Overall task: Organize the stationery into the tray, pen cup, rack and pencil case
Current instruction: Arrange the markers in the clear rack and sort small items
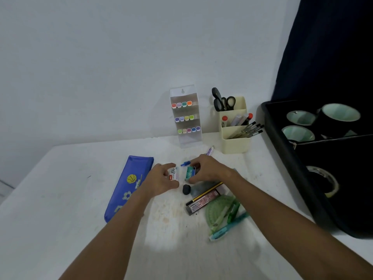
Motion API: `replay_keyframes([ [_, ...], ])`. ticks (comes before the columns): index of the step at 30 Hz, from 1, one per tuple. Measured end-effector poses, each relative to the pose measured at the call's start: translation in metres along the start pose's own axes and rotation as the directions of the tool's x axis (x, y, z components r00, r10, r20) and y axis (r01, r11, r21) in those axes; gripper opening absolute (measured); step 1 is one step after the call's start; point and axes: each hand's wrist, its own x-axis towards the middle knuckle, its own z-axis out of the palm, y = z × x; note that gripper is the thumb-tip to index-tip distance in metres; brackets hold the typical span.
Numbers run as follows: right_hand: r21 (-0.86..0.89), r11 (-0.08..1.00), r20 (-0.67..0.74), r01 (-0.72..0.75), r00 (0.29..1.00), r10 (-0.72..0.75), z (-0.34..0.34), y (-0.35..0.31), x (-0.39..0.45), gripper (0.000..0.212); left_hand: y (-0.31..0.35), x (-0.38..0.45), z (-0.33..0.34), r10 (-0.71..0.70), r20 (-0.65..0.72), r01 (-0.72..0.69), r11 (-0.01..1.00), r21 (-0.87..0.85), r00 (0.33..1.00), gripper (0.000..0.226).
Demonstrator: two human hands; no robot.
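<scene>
We note blue fabric pencil case with basketball print, flat on table, left. We see clear plastic marker rack upright by wall, three rows filled. Cream plastic pen cup beside it holds scissors, pens. Black tray at right holds tape rolls. Small white staple box and teal staple box sit side by side, mid-table.
</scene>
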Motion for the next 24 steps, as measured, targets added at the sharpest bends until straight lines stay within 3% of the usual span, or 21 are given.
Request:
replay_keyframes([
  [12, -0.095, 0.992, -0.038, 0.085, 0.995, -0.089, 0.005, 0.006, 0.006, 0.051, -0.006, 0.004, 0.005, 0.069, -0.043, -0.070, 0.997, -0.020, 0.997, 0.058],
  [17, -0.112, 0.992, -0.086, 0.064, 0.994, -0.074, 0.010, 0.006, 0.004, 0.053, -0.004, 0.000, 0.006, 0.077, -0.059, -0.080, 0.995, -0.057, 0.995, 0.054],
  [24, -0.074, 0.996, -0.056, 0.055, 0.997, -0.059, 0.004, 0.001, 0.000, 0.058, -0.005, -0.002, 0.003, 0.085, -0.026, -0.086, 0.993, -0.075, 0.996, 0.072],
])
